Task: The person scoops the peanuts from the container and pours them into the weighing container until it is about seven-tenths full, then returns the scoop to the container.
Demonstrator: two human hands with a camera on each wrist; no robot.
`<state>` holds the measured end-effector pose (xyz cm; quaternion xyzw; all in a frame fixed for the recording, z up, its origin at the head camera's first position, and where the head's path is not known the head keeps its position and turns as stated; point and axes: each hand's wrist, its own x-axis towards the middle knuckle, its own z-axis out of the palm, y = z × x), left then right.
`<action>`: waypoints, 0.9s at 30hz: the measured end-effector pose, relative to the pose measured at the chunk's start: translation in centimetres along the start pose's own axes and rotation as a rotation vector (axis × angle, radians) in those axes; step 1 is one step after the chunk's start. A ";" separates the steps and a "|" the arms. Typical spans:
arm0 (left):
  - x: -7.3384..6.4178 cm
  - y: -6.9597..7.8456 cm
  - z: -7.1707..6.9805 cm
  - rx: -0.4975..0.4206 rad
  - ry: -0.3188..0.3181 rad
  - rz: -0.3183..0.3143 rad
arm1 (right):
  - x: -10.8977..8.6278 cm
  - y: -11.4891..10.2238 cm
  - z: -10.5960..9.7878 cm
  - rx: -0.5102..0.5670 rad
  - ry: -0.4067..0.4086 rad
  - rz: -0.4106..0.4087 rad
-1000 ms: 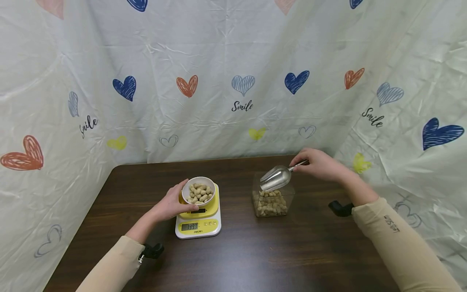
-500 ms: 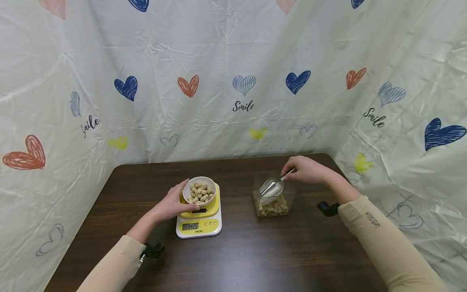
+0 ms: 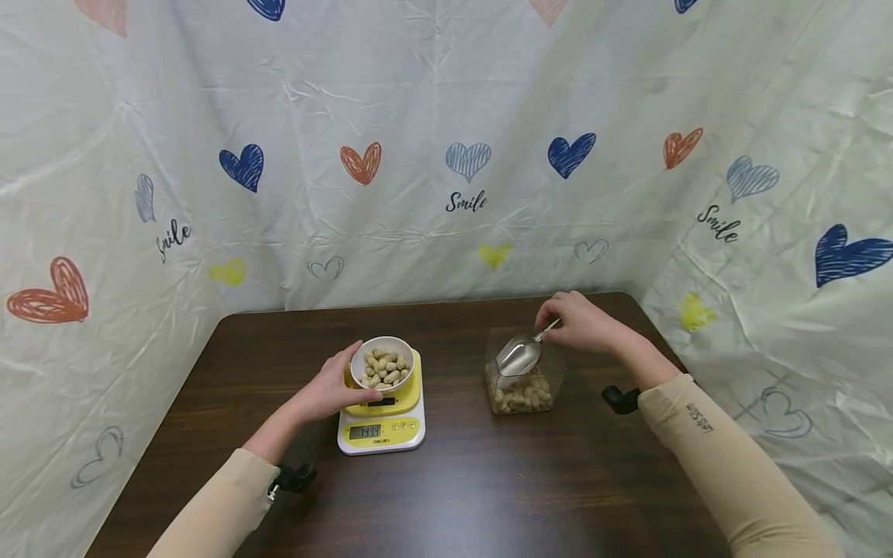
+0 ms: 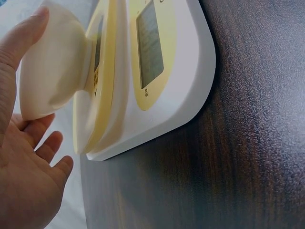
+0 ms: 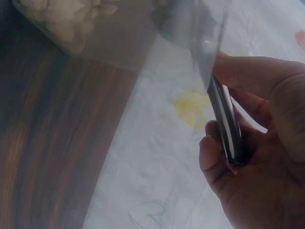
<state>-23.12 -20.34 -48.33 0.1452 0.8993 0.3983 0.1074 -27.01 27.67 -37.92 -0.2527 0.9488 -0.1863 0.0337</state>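
My left hand (image 3: 326,394) holds a white bowl (image 4: 53,62) between thumb and fingers. Unshelled peanuts (image 3: 385,369) lie inside it. The bowl rests on the platform of a yellow and white kitchen scale (image 3: 405,434), whose display (image 3: 365,432) is lit with digits too small to read surely. To the right, my right hand (image 3: 577,322) grips the handle of a metal scoop (image 3: 519,355). The scoop tilts down to the left, its head inside a clear square container (image 3: 557,381) with more peanuts (image 3: 522,398) at the bottom. Whether its lip touches them I cannot tell.
A dark brown wooden table (image 3: 481,496) bears everything. Behind and at both sides hangs a white curtain (image 3: 398,256) printed with hearts, close to the table's back edge. A black wrist mount (image 3: 293,478) juts from the left wrist and another mount (image 3: 620,400) from the right.
My right hand has moved left, bringing the scoop from above the container's rim down into it. The scale's digits have changed. My left hand stays on the bowl.
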 end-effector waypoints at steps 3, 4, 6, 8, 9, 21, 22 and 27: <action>0.0 0.0 0.0 -0.006 0.002 0.000 | 0.1 0.0 0.4 0.005 0.021 0.007; -0.1 0.0 0.0 -0.012 0.002 -0.004 | 0.1 0.1 0.5 0.006 0.024 0.010; -0.1 0.1 0.1 -0.020 0.001 -0.004 | -0.1 0.1 0.6 0.014 0.029 0.025; -0.2 0.1 0.0 -0.026 -0.001 -0.001 | -0.5 0.1 0.7 0.032 0.037 0.044; -0.2 0.0 0.0 -0.023 0.000 -0.002 | -0.8 0.1 0.6 0.042 0.045 0.052; -2.8 0.9 -3.6 0.157 0.143 0.073 | -6.1 2.2 -0.9 0.071 0.256 0.099; -3.0 0.9 -4.1 0.199 0.161 0.075 | -6.5 2.5 -0.9 0.069 0.273 0.102; -4.4 -0.4 -5.8 0.460 0.258 0.079 | -8.5 4.1 0.0 0.001 0.321 0.102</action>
